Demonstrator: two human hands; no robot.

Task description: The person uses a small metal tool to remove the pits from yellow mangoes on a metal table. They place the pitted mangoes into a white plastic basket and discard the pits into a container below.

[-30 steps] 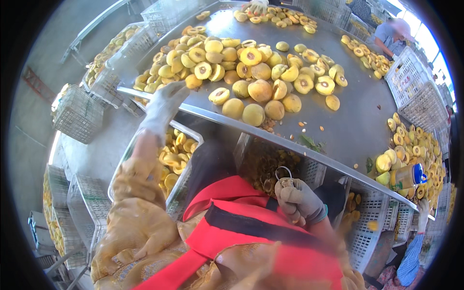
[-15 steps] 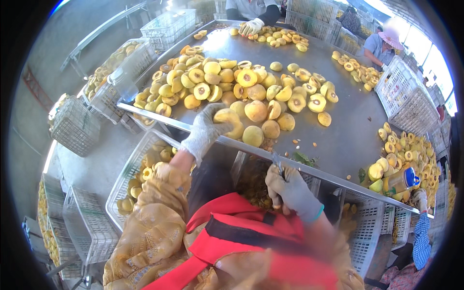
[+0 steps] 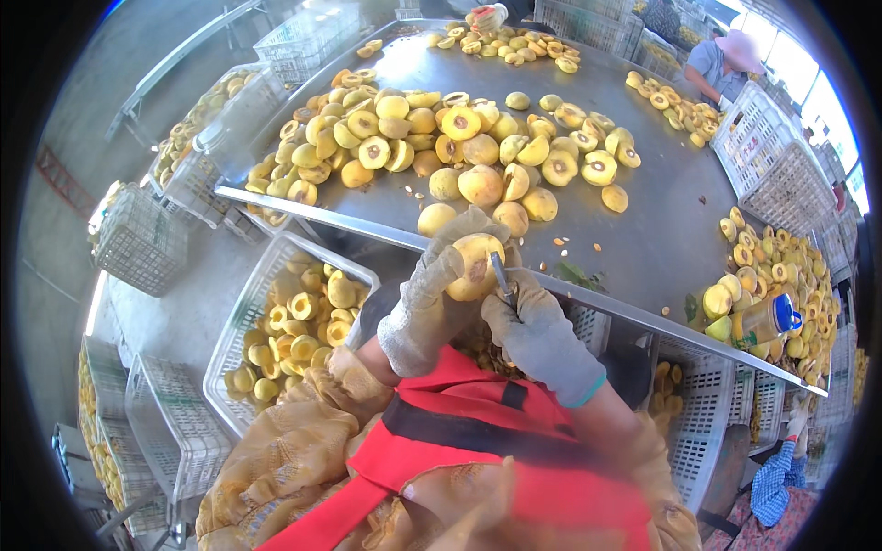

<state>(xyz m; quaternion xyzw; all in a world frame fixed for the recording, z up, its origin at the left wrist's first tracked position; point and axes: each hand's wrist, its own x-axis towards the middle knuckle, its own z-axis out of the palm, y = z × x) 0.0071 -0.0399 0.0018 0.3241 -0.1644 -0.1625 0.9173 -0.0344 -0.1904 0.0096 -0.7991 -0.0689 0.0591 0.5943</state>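
My left hand [image 3: 424, 298] in a pale work glove is closed on a cut yellow fruit [image 3: 473, 257], held at the near edge of the metal table [image 3: 657, 257], its brown centre showing. My right hand [image 3: 537, 335] in a grey glove grips a narrow metal tool [image 3: 501, 275] against that fruit. Beyond my hands lies a pile of whole and halved yellow fruits [image 3: 390, 133]. Below left of them, a white plastic basket [image 3: 225, 344] holds hollowed halves.
White crates [image 3: 138, 239] stand left and right [image 3: 767, 165]. Co-workers work at the far edge [image 3: 487, 16], upper right [image 3: 707, 69] and lower right [image 3: 776, 487]. A blue-lidded jar [image 3: 767, 321] lies among fruits at right. Loose kernels and leaves [image 3: 579, 274] lie on the table.
My left hand took a fruit from the table and moved right and down with it. My right hand has risen, bringing the metal tool against that fruit.
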